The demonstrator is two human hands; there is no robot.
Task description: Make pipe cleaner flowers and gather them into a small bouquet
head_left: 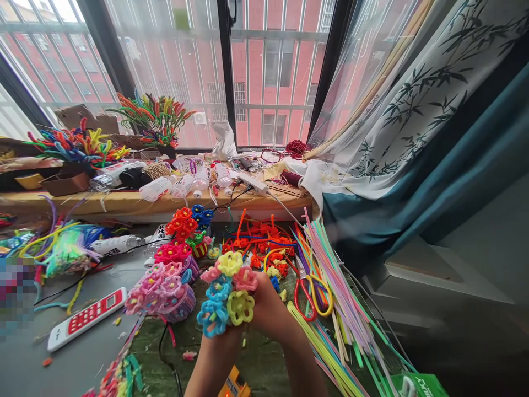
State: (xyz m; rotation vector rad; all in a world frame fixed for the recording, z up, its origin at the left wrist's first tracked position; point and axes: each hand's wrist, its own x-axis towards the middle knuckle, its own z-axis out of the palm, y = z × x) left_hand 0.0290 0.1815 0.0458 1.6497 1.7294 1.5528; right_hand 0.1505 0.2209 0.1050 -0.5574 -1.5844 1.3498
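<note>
A bunch of fuzzy pipe-cleaner flowers [226, 292] in blue, pink, yellow and yellow-green is held up in front of me, blooms facing my eyes. My left hand [226, 334] comes up beneath the blooms, and its fingers are hidden behind them. From the right, my right hand [264, 300] closes in against the same bunch, its fingertips also out of sight. What lies below the blooms cannot be seen. Just left stand finished pink pipe-cleaner flowers [163, 289] in a purple wrapped pot [182, 305], with red flowers [181, 223] and blue flowers [202, 216] behind.
Scissors [308, 298] with red and yellow handles lie right of my hands, beside long loose pipe cleaners [345, 292]. Orange-red flower pieces [264, 240] are heaped behind. A white remote [88, 318] rests left. Bottles [157, 188] crowd the sill; a yellow tool [235, 384] lies near me.
</note>
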